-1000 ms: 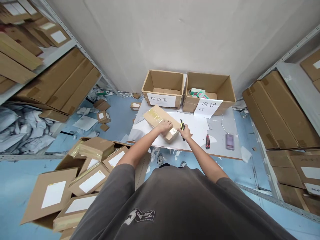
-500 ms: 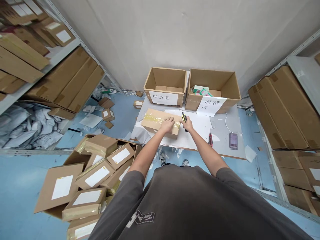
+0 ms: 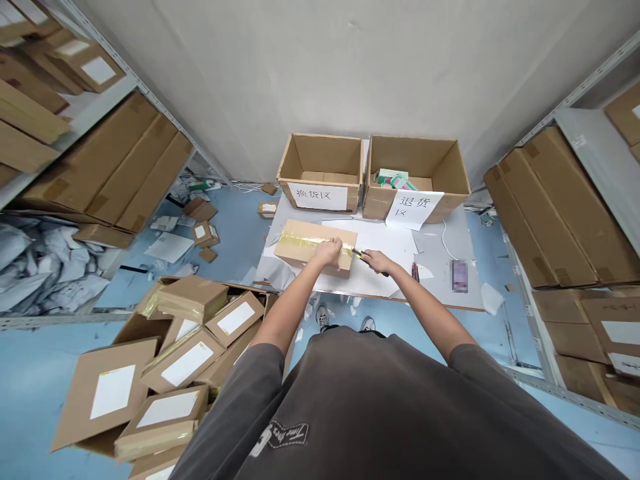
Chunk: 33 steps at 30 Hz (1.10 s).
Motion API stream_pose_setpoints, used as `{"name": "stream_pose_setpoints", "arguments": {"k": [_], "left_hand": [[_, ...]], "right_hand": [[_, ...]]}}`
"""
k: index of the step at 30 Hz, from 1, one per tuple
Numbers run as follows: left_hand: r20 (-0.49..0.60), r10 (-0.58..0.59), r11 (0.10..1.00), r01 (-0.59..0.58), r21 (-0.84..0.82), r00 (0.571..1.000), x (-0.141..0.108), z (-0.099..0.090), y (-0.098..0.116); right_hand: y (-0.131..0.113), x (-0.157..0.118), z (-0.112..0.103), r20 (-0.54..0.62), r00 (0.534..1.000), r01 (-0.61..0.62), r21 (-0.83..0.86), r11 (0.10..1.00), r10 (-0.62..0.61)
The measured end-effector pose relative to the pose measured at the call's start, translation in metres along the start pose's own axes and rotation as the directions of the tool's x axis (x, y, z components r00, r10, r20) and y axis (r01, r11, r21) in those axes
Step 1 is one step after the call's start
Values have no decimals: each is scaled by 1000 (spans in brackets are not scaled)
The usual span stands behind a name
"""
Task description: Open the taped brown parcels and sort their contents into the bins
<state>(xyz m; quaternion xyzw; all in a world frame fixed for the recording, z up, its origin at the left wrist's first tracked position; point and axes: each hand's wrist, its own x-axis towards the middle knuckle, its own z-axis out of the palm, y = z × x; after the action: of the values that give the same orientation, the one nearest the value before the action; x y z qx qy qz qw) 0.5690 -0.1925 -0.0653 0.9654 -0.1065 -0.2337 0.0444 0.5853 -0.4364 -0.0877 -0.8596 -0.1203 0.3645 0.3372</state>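
A closed cardboard box with clear yellowish tape along its top lies at the left of the white table. My left hand bears on the top of this box near its right end, its fingers curled against the taped surface. In my right hand is a black and yellow utility knife, gripped with its front pointing left at the box's right end. The knife's tip is at the tape there; whether the blade has gone in is too small to tell.
Behind stand two open cartons, one labelled carton and another holding small packages. A red and black tool and a blurred purple item lie to the right. A big carton of parcels stands left; loaded shelves flank both sides.
My right hand has turned the knife from upright to nearly level, bringing its tip to the box's right end. My left hand's fingers have curled in more. The view has shifted slightly.
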Motion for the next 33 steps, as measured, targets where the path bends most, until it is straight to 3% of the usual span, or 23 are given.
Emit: {"name": "stream_pose_setpoints", "arguments": {"k": [9,16,19,22,27,33], "left_hand": [[23,-5,1000,4,17,1000,4,-6,-2],[19,-6,1000,6,1,1000,5,-6,-2],[12,39,999,-39,3,999,3,-4,-3],[-48,108,991,-111,-74,993,0,-3,-9],[-171,4,990,-27,-135,985,14,-8,-27],[-80,-32,992,22,-121,996,46,-9,-33]], "right_hand": [[1,-4,10,88,993,-102,237,966,83],[6,-7,44,135,989,-109,378,919,61],[6,-11,46,87,995,-77,329,941,51],[10,-19,32,63,997,-60,199,978,48],[18,-39,1,-48,998,-42,72,996,46],[2,-38,0,-214,976,41,-41,998,-49]]}}
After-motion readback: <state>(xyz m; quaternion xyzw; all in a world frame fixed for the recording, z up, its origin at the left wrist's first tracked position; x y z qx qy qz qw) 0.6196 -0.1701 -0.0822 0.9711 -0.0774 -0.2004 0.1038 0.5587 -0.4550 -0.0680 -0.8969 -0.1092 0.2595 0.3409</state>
